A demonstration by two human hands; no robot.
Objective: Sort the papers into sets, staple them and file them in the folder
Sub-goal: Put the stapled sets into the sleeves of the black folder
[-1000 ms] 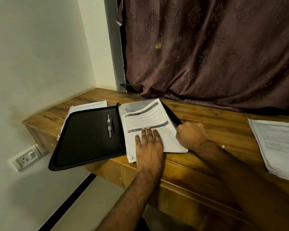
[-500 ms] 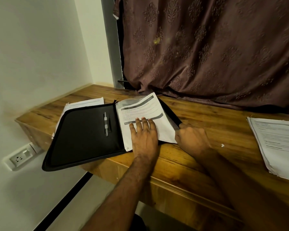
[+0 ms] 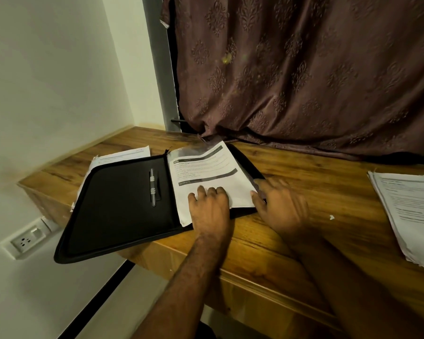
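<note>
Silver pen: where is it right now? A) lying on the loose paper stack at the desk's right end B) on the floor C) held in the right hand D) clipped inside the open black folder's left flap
D: the silver pen sits in a loop on the open black folder, on its left flap.
</note>
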